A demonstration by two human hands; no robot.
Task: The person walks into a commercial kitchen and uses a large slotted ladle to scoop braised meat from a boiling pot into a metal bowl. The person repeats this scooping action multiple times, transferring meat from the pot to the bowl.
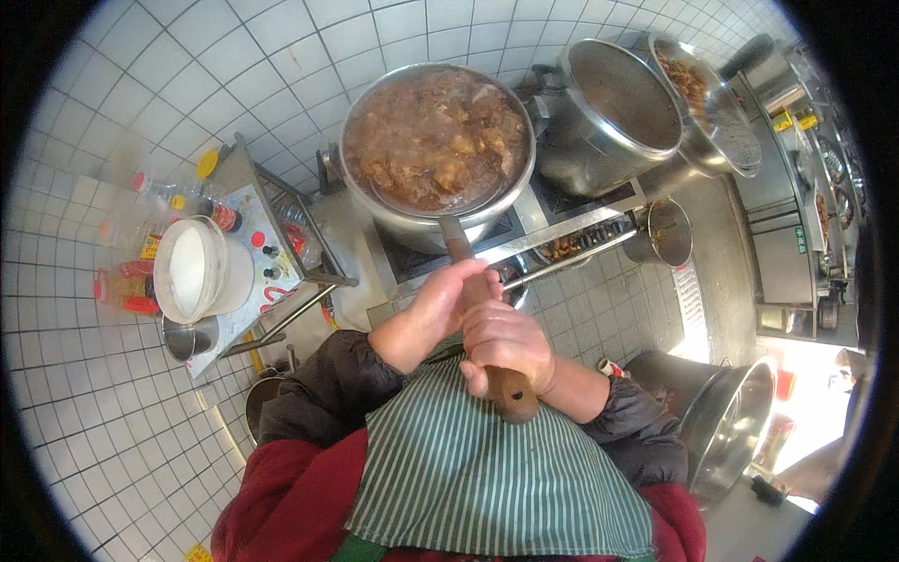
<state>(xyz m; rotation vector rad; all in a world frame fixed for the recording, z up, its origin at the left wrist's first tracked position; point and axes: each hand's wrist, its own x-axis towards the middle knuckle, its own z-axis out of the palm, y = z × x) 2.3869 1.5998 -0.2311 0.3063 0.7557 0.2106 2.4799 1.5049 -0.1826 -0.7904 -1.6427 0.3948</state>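
Note:
Both my hands grip the brown wooden handle of a cooking tool in front of my striped apron. My left hand closes round the handle higher up, nearer the pot. Lower down, my right hand wraps round it, and the butt end sticks out below. The handle reaches the near rim of a large steel pot on the stove. A curved edge of the tool's head seems to show inside the pot, but most is hidden by chunks of meat in brown, steaming liquid.
Right of the pot stands another tall steel pot, with a basin of brown food beyond. A long-handled ladle lies by the stove's front. At left, a cart holds a white tub and bottles. Large steel vessels stand at lower right.

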